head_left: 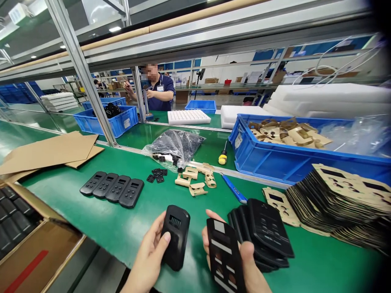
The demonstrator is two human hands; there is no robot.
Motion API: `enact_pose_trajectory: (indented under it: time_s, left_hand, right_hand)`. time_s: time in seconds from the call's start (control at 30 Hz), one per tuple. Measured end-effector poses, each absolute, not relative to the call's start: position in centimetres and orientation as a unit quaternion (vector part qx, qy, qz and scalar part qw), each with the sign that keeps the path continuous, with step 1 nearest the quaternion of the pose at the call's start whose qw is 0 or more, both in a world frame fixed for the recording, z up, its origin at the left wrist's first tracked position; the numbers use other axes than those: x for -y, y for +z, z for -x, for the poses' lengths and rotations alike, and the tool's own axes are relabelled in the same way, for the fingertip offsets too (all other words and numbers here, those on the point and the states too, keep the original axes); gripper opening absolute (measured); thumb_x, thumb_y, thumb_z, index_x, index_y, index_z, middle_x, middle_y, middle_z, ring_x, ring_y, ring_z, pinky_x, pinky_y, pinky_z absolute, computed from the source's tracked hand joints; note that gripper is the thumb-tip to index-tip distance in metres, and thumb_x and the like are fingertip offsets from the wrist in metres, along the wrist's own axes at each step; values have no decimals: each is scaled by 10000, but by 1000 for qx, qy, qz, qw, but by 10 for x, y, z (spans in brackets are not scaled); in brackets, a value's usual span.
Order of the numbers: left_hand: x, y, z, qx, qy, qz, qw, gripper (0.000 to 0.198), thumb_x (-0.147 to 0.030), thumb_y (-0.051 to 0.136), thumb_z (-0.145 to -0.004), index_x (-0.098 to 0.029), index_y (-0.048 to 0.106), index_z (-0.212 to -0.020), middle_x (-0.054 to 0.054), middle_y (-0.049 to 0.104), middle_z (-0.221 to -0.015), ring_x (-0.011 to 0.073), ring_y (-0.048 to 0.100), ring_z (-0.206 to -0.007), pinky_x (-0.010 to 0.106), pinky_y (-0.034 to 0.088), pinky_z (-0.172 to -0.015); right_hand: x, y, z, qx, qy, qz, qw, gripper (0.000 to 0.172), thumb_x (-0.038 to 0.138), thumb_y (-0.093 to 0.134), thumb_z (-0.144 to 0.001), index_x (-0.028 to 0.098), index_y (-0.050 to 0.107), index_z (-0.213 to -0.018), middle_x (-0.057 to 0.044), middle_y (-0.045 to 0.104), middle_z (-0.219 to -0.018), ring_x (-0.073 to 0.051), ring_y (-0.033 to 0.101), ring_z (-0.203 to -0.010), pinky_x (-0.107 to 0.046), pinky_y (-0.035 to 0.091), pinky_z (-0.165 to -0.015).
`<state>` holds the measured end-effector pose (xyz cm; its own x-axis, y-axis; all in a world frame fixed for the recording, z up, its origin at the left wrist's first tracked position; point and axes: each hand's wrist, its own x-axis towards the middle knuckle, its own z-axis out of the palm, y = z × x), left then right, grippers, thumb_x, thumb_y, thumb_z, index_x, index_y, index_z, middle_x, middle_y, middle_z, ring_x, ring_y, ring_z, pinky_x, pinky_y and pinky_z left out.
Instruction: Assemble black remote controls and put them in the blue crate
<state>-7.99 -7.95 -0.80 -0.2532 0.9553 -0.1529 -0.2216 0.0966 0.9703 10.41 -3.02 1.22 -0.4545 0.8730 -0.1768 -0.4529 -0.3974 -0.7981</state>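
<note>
Left hand (151, 250) wrapped around a black remote housing (175, 237), thumb on its face, held just above the near edge of the green table (122, 228). Right hand (244, 264) pinching a black faceplate overlay (224, 256) with cut-out windows, thumb on top, fingers beneath. The two parts sit side by side, apart, not yet mated.

Risks, as judged:
- Overlay is thin and held near one end; it could flex or go on skewed, so that its windows miss the housing's openings.
- Thumb rests on the overlay's face; a smudge is possible. Whether the underside is adhesive cannot be told.
- Stack of black overlays (262, 232) lies fanned just beside the right hand; a wrist nudge could slide it.
- Both parts hang over the table's edge; a slip could drop them toward the cardboard box (39, 252) or off the table.
- Blue utility knife (233, 189) lies near the stack, within reach of a careless sweep.
- Four finished remotes (112, 189) lie in a row, well apart.
</note>
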Motion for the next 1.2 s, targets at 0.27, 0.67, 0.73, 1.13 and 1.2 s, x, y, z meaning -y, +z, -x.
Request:
enact_pose_trajectory:
  time_s: [0.27, 0.67, 0.73, 1.13, 1.2]
  left_hand:
    - [83, -17, 60, -493, 601, -93, 623, 527, -248, 737, -714, -167, 589, -1213, 95, 698, -1107, 206, 653, -928, 284, 500, -785]
    - [84, -15, 46, -454, 633, 5, 627, 218, -175, 636, -815, -184, 708, -1021, 76, 690, -1164, 240, 588, -1149, 356, 413, -1029]
    - [86, -17, 46, -436, 637, -12, 636, 221, -208, 632, -824, -198, 716, -1028, 67, 672, -1204, 255, 561, -1185, 378, 390, -1052]
    - [88, -15, 40, -435, 616, -45, 656, 435, -306, 660, -812, -192, 614, -1230, 92, 697, -1124, 269, 568, -1149, 380, 403, -1003]
    - [88, -15, 39, -433, 613, -58, 658, 464, -337, 673, -801, -190, 609, -1236, 97, 691, -1134, 274, 572, -1137, 377, 412, -986]
  right_hand:
    - [24, 12, -99, 345, 775, 315, 426, 462, 501, 624, -831, 358, 519, -1258, 21, 518, -771, -85, 383, -561, -142, 351, -437]
    - [19, -9, -99, 498, 697, 389, 338, 581, 511, 591, -846, 240, 459, -1342, 99, 387, -527, -43, 343, -355, -131, 344, -325]
    - [19, -9, -99, 519, 684, 388, 335, 554, 521, 603, -829, 255, 510, -1306, 76, 401, -622, -32, 368, -363, -135, 357, -307]
    - [19, -13, -98, 583, 625, 396, 335, 420, 442, 583, -859, 270, 579, -1242, 37, 422, -790, -25, 470, -380, -156, 417, -302]
    - [20, -13, -97, 581, 621, 399, 343, 399, 434, 587, -858, 262, 591, -1219, 37, 422, -794, -26, 475, -381, -165, 429, -311]
